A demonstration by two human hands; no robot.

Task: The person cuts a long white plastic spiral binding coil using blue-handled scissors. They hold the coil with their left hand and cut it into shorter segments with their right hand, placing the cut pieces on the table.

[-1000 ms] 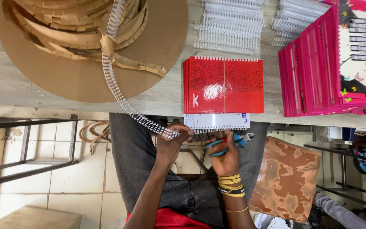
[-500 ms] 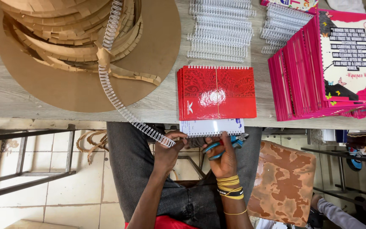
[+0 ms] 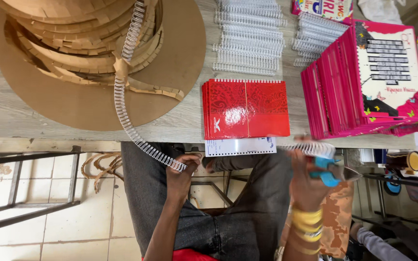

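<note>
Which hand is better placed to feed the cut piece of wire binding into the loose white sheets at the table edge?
Probably the right hand: it holds the short binding piece and blue cutters beside the white sheets. The left hand holds the long coil's end.

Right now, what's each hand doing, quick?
Left hand: closed on the end of the long wire binding coil.
Right hand: closed on blue-handled cutters and a short cut coil piece; blurred.

Single head-worn view — steeply down, close over table edge (image 3: pixel 97 128) and lap, right side perhaps motion-blurred.
</note>
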